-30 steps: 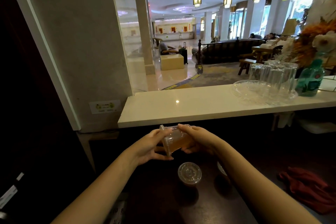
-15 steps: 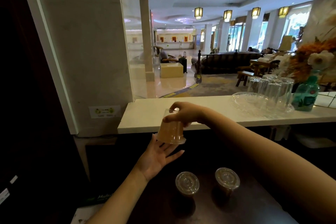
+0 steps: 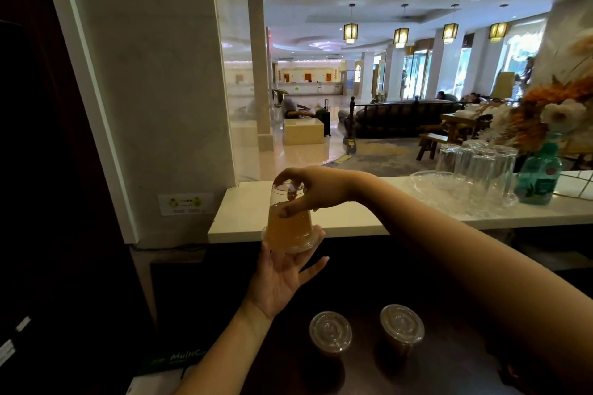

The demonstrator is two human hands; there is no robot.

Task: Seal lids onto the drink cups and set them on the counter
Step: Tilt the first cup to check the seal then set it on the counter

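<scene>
A clear plastic cup (image 3: 290, 228) of amber drink hangs upside down, lid end lowest, in front of the white counter's (image 3: 353, 218) near edge. My right hand (image 3: 305, 189) grips its upturned base from above, thumb on the cup's side. My left hand (image 3: 282, 279) is spread open just beneath the lid, palm up, fingertips at or close to the lid's rim. Two more lidded cups (image 3: 330, 332) (image 3: 401, 324) of drink stand upright on the dark lower worktop (image 3: 449, 362).
On the counter's right end stand a clear glass tray (image 3: 430, 181), several upturned glasses (image 3: 478, 167) and a green bottle (image 3: 539, 179) with flowers (image 3: 552, 112). A white pillar (image 3: 144, 90) bounds the counter on the left. A green-and-white box (image 3: 170, 365) lies at bottom left.
The cup was turned from sideways between both hands to upside down. My right hand raised it toward the counter edge, and my left hand let go and opened under it.
</scene>
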